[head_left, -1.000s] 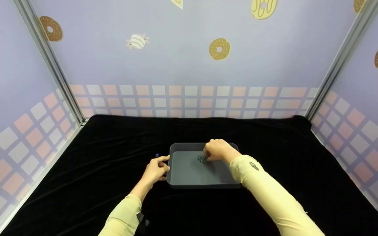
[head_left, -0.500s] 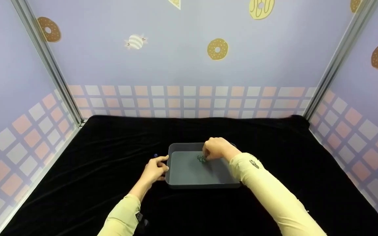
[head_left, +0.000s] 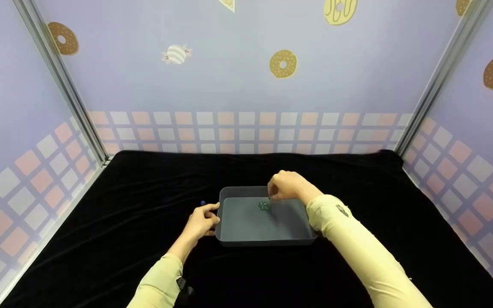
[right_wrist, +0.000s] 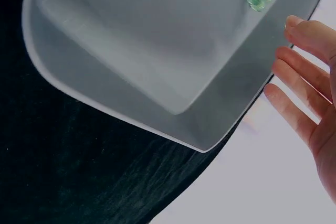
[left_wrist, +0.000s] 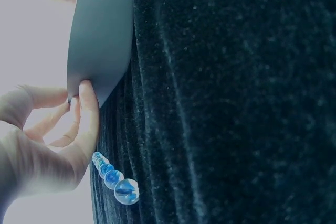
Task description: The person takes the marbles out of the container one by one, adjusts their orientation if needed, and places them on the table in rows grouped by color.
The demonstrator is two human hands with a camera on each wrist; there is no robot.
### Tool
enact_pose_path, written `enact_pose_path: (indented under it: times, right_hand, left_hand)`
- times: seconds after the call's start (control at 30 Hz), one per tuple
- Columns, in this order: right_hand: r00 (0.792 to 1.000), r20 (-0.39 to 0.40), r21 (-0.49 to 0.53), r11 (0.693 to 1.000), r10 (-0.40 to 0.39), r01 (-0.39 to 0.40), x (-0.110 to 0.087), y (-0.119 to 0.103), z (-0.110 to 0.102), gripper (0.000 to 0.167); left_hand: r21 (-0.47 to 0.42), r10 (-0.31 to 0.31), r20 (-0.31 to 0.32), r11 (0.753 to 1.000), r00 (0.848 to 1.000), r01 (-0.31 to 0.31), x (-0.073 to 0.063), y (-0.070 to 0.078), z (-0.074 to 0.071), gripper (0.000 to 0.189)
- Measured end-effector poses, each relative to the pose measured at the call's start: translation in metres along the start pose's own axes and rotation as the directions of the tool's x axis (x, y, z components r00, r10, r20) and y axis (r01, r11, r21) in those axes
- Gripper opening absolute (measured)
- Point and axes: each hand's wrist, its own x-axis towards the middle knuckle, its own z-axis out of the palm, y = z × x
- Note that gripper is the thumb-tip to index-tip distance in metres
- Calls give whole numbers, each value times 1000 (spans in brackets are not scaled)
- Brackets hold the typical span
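The right hand [head_left: 287, 185] hangs over the gray tray [head_left: 242, 226], with its fingers bent down toward the thumb; I cannot tell if they pinch a small thing. Just below it, the green marbles [head_left: 264, 206] sit bunched on the tray floor, a bit toward the far side. The bunch looks round, so it has no long way and points nowhere. The left hand [head_left: 201, 220] pinches the tray's left edge. The tray lies flat, its long way going from left to right. I think the step now is working on the green bunch while the tray is kept steady, and the next move calls for a small, soft touch that won't knock the bunch apart. Outside the tray, near the left hand, blue marbles [left_wrist: 113, 178] lie in a row on the black cloth [head_left: 357, 192].
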Motion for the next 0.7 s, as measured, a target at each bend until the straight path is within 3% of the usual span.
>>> enact_pose_path:
  times: [0.33,0.7]
  right_hand:
    - [994,-104,112,994,19,-7,-9,8,-13,10]
    - [990,-136,143,990,38,-19,-23,14,-20,10]
  left_hand:
    - [-7,0,-7,1000,1000,-1,1,-1,-1,52]
    - [-17,-6,8,1000,1000,6,1,-1,-1,52]
